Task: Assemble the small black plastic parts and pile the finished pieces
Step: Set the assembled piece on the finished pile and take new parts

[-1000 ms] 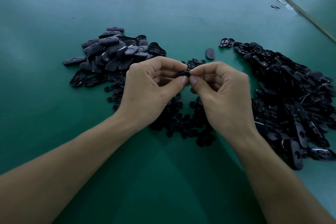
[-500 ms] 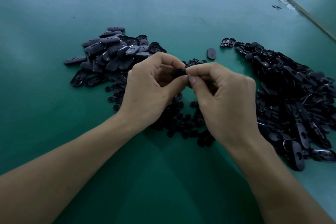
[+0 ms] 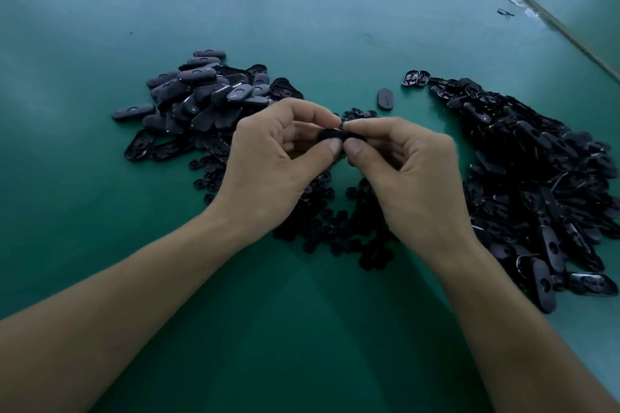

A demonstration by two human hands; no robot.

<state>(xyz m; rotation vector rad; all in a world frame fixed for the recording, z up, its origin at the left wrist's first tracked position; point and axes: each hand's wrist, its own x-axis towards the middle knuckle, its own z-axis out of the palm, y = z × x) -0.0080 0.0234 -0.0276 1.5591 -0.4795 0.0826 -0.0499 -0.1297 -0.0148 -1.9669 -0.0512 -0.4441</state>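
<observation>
Vs 0.5 s ago: L hand (image 3: 275, 171) + R hand (image 3: 409, 174) still both pinch the black part (image 3: 327, 136) btwn thumb & fingertips above the heap of small bits (image 3: 335, 225), thumbs now tip-to-tip, R wrist rolled flatter, more of part showing.

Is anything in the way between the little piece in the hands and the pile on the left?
Nothing visible. The left hand and right hand pinch the black piece above the table; only open air lies toward the left pile.
</observation>
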